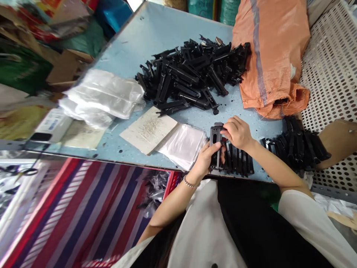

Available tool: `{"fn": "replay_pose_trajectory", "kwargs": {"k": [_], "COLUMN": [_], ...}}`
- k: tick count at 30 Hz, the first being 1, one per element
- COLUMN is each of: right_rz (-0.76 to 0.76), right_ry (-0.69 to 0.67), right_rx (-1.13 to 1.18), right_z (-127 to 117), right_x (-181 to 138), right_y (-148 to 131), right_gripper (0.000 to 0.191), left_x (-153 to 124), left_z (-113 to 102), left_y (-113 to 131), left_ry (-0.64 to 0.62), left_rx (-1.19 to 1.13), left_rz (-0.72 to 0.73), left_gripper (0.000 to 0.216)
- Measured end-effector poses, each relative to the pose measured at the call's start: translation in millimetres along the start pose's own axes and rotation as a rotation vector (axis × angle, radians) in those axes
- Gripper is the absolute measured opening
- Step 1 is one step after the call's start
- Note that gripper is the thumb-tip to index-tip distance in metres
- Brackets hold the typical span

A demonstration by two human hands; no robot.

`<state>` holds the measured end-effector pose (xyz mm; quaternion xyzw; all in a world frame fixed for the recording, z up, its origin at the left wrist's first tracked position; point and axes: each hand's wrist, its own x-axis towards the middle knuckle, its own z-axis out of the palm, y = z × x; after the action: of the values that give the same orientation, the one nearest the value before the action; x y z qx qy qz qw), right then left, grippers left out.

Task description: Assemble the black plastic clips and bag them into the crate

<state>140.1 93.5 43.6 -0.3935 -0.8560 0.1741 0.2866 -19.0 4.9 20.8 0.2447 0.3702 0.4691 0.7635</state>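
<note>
Working remotely, I see my left hand (206, 157) gripping a flat black plastic slotted piece (215, 130) over the pale-blue speckled worktop (167, 28), beside a row of slim black plastic pieces (240, 162). My right hand's (238, 132) curled fingers meet its upper edge; whether they grip, I cannot tell. I'd brace it firmly, touching lightly.

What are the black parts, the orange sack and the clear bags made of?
Black parts: probably plastic, satin, with a soft sheen along crisp edges. Orange sack: seemingly woven plastic, dull, with frayed strands at its edge. Clear bags: likely thin plastic film, glossy, see-through and wrinkled.
</note>
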Motion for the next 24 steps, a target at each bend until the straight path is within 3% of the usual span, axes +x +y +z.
{"fn": "replay_pose_trajectory", "kwargs": {"k": [4, 9, 11, 14, 17, 21, 24], "right_rz": [0.184, -0.115, -0.093, 0.021, 0.125, 0.283, 0.392], "right_ry": [-0.139, -0.152, -0.131, -0.143, 0.008, 0.271, 0.360], "right_rx": [0.253, 0.008, -0.026, 0.140, 0.239, 0.140, 0.119], "right_z": [12.5, 30.3, 36.7, 36.0, 28.5, 31.3, 45.1], "right_x": [-9.1, -57.7, -75.2, -89.2, -87.9, -73.4, -66.5], "right_y": [-20.9, -48.7, -54.0, -54.4, -45.5, -27.8, -26.1], "right_gripper": [0.053, 0.049, 0.045, 0.040, 0.033, 0.057, 0.056], "left_x": [2.1, 3.8, 3.9, 2.5, -3.7, -17.0, -22.8], "left_z": [-7.4, -17.4, -17.7, -16.2, -14.2, -12.1, -14.2], "left_y": [5.9, 6.4, 0.4, -9.7, -16.0, -22.9, -28.8], "left_ry": [0.161, 0.126, 0.126, 0.143, 0.112, 0.015, -0.045], "left_rx": [-0.004, -0.105, -0.088, -0.065, -0.024, 0.048, 0.034], "left_rz": [0.146, 0.140, 0.120, 0.090, 0.030, -0.142, -0.202], "left_gripper": [0.048, 0.057, 0.057, 0.060, 0.064, 0.068, 0.070]}}
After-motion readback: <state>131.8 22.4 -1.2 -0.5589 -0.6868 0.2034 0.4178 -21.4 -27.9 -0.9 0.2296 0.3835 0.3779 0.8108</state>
